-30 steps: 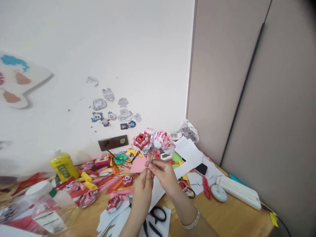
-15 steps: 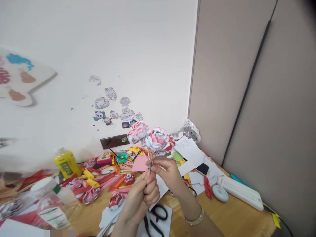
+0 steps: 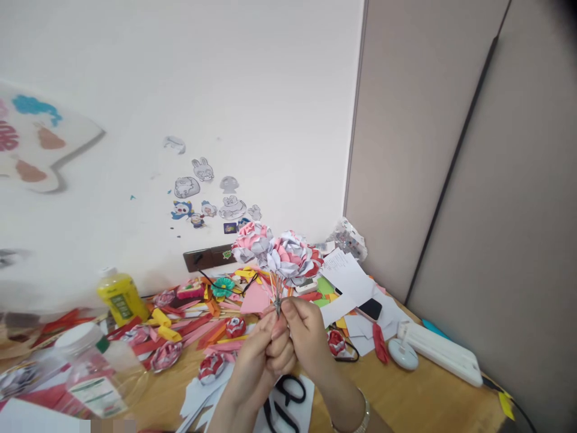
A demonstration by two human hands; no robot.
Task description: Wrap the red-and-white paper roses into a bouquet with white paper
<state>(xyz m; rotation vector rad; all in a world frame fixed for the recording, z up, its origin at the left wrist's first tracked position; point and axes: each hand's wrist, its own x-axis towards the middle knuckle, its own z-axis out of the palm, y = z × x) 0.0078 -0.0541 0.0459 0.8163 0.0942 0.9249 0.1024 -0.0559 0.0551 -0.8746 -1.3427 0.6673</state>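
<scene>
A bunch of pink, white and red paper flowers [image 3: 288, 255] stands upright over the table. Its thin stems come together in a silvery, wire-like binding [image 3: 277, 302]. My left hand [image 3: 264, 355] is closed in a fist around the lower stems, just under the binding. From the right, my right hand [image 3: 309, 331] is closed with thumb and fingers pinched at the bound stems, touching my left hand; the exact spot it grips is partly hidden. Black-handled scissors [image 3: 288, 400] lie on white paper below my hands.
Loose paper flowers [image 3: 211, 367] and coloured paper strips cover the table's left. A clear plastic jar [image 3: 97, 373] and a yellow bottle [image 3: 121, 297] stand there. To the right are paper sheets [image 3: 347, 276], a phone [image 3: 370, 309], a pale blue round-based object [image 3: 402, 353] and a white elongated case [image 3: 439, 352].
My right hand has moved down and curled its fingers in closer to my left hand. The flower bunch has shifted slightly right. A red-and-white flower behind the right wrist is now uncovered.
</scene>
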